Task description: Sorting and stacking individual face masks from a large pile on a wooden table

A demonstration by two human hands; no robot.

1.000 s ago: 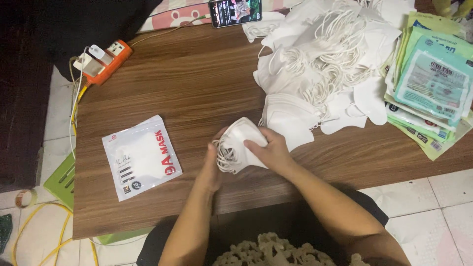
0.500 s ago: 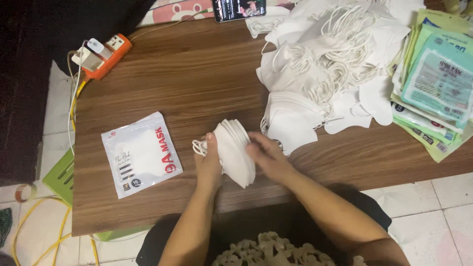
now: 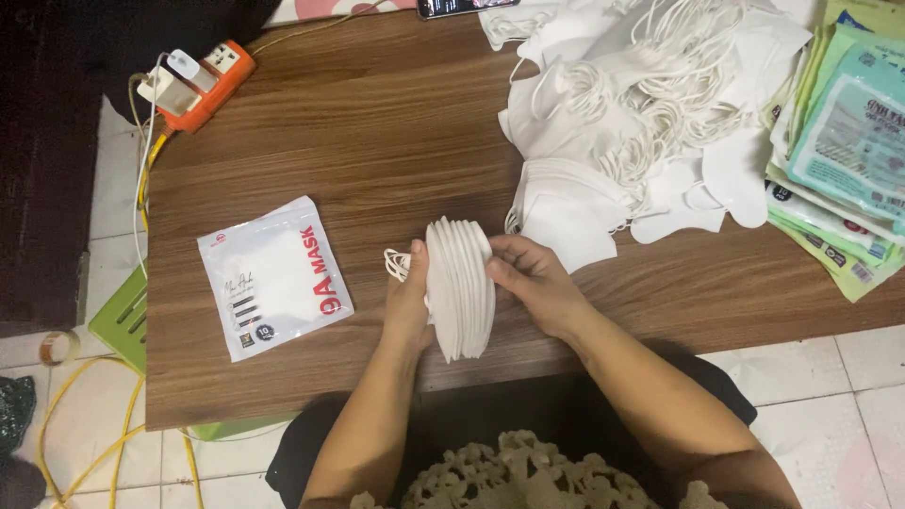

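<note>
Pressing a stack of folded white fabric masks (image 3: 459, 287) upright on edge above the brown wooden worktop (image 3: 377, 141), left hand (image 3: 408, 300) and right hand (image 3: 535, 281) clamp it between closed fingers (ear loops trailing left); uneven pressure could fan it apart.

light: soft, even | shadows: faint | focus: sharp | corners: dim

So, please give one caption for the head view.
Both hands, left and right, press a stack of white masks on edge over a wooden table.
</note>
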